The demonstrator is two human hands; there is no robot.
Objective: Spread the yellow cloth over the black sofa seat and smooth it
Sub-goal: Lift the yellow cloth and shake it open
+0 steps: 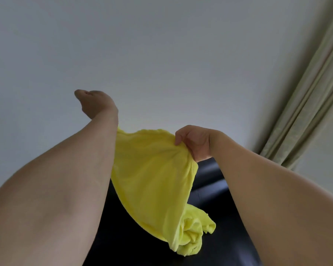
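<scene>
Head view. The yellow cloth (152, 169) hangs in the centre of the frame, lifted above the black sofa seat (210, 189), which fills the lower centre between the two forearms. The right hand (193, 144), just right of centre, pinches the cloth's upper right edge, with the fingers curled down over the fabric. The left hand (93, 101), higher and left of centre, is raised with its fingers curled; the cloth's upper left edge runs behind the left wrist, and whether this hand grips the cloth cannot be told. The cloth's lower end is bunched into a loose roll at the lower centre, over the seat. A pale wall (161, 45) fills the upper frame; a greenish curtain (306, 93) hangs along the right edge.
</scene>
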